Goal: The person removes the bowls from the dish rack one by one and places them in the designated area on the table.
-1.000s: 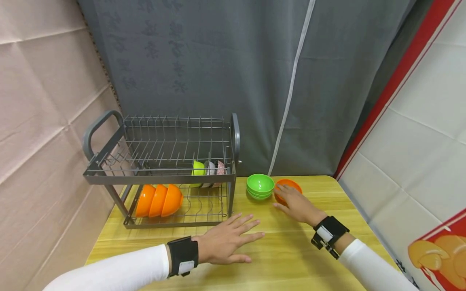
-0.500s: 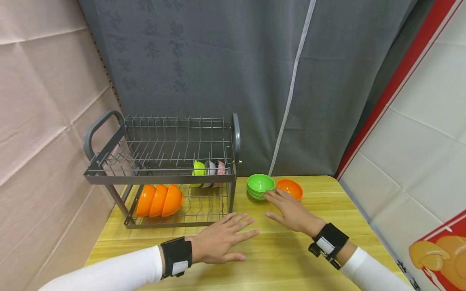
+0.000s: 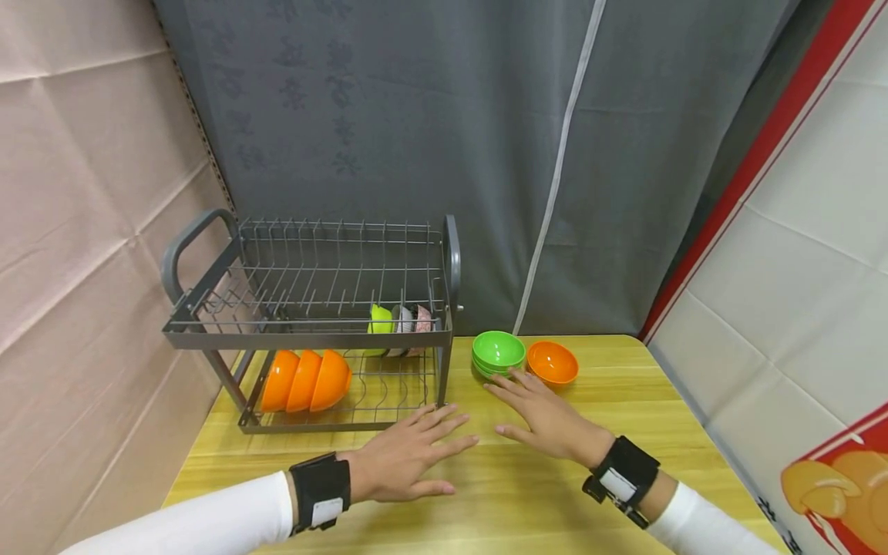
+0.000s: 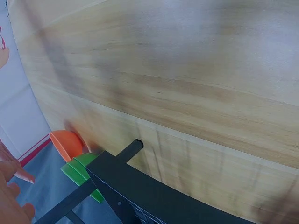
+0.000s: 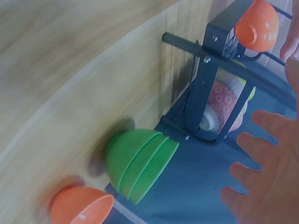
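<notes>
My left hand (image 3: 409, 456) hovers palm down with spread fingers over the table, in front of the dish rack's lower right corner, holding nothing. My right hand (image 3: 544, 416), fingers extended, is over the table just in front of the bowls, also holding nothing. Its fingertips overlap the lower rim of the green bowls (image 3: 498, 351) in the head view. Nested together, these green bowls stand upright beside the rack. Right of them an orange bowl (image 3: 553, 362) sits upright. In the right wrist view, the spread right hand (image 5: 271, 172) shows apart from the green stack (image 5: 138, 161).
A grey two-tier dish rack (image 3: 312, 341) stands on the wooden table (image 3: 499, 509) at left. Orange bowls (image 3: 305, 381) lean on its lower tier at left; a lime bowl (image 3: 378, 321) and patterned bowls (image 3: 422, 321) stand at right. A grey curtain (image 3: 361, 139) hangs behind.
The right hand has drawn back from the orange bowl, moving left and toward the body, so that bowl shows fully. The left hand has drifted slightly left. The bowls stand where they were.
</notes>
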Tool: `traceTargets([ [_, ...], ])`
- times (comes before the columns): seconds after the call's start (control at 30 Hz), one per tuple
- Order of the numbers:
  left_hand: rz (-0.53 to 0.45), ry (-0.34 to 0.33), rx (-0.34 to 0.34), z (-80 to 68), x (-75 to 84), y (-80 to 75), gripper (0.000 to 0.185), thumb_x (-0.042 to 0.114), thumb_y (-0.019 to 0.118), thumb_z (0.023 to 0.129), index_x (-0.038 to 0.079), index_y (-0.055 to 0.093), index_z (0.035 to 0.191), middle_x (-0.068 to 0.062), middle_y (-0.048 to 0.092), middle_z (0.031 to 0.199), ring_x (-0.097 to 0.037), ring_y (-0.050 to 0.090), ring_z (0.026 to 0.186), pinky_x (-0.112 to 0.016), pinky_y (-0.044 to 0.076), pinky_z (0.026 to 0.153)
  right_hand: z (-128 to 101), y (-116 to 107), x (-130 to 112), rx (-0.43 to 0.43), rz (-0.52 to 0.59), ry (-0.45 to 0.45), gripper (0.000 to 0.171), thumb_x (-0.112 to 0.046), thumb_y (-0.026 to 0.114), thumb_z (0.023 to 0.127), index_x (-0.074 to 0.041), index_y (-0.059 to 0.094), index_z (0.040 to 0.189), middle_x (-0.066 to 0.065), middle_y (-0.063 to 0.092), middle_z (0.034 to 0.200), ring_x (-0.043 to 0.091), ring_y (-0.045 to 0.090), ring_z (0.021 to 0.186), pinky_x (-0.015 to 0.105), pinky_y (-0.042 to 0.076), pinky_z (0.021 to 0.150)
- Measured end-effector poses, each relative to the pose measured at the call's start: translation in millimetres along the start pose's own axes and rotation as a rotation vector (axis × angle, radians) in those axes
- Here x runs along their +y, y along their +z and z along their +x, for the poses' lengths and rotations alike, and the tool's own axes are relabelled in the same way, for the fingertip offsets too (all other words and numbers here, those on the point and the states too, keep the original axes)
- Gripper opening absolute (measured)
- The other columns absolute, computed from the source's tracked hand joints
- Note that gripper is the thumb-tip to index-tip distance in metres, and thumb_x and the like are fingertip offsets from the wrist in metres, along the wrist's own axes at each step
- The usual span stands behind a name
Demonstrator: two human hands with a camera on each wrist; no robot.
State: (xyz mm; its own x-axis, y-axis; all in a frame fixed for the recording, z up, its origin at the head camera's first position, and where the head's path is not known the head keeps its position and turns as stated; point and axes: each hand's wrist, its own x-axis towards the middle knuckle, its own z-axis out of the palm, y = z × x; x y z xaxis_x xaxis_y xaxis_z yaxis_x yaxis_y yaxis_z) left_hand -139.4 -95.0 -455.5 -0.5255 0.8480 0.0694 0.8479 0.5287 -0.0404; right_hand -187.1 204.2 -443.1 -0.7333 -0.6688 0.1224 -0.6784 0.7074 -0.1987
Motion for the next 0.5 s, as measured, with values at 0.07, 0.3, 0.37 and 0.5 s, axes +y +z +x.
traceTargets([
  [0.07, 0.004, -0.002, -0.002, -1.9, -0.5, -0.1, 0.069, 0.066, 0.027, 0.103, 0.031, 0.021, 0.163, -0.005, 0.018, 0.171, -0.030, 0.021, 0.158, -0.053, 0.029, 0.126, 0, 1, -3, -0.001, -0.006, -0.020, 0.069, -0.057, 0.052, 0.100, -0.018, 0.042, 0.155, 0.012, 0.044, 0.160, 0.042, 0.030, 0.152, 0.063, 0.027, 0.123],
  [0.3, 0.021, -0.010, 0.000, -8.0, -2.6, -0.2, 0.070, 0.067, 0.021, 0.103, 0.031, 0.021, 0.163, -0.007, 0.020, 0.170, -0.030, 0.021, 0.157, -0.052, 0.027, 0.126, 0, 6, -12, -0.041, -0.013, -0.041, 0.071, -0.062, 0.046, 0.100, -0.022, 0.037, 0.158, 0.008, 0.036, 0.164, 0.040, 0.028, 0.154, 0.061, 0.029, 0.123],
  [0.37, 0.030, -0.015, 0.010, -10.0, -3.4, -0.5, 0.070, 0.067, 0.023, 0.103, 0.031, 0.022, 0.163, -0.007, 0.021, 0.170, -0.030, 0.023, 0.157, -0.052, 0.028, 0.126, -1, 7, -15, -0.045, -0.010, -0.048, 0.070, -0.060, 0.048, 0.100, -0.023, 0.037, 0.158, 0.007, 0.035, 0.165, 0.040, 0.028, 0.154, 0.061, 0.029, 0.122],
  [0.5, 0.040, -0.031, 0.026, -14.6, -4.7, -0.1, 0.070, 0.067, 0.025, 0.102, 0.031, 0.024, 0.162, -0.007, 0.022, 0.169, -0.031, 0.026, 0.156, -0.052, 0.029, 0.125, -2, 10, -19, -0.045, -0.010, -0.067, 0.069, -0.054, 0.055, 0.099, -0.022, 0.037, 0.158, 0.008, 0.035, 0.165, 0.041, 0.030, 0.152, 0.061, 0.029, 0.122],
])
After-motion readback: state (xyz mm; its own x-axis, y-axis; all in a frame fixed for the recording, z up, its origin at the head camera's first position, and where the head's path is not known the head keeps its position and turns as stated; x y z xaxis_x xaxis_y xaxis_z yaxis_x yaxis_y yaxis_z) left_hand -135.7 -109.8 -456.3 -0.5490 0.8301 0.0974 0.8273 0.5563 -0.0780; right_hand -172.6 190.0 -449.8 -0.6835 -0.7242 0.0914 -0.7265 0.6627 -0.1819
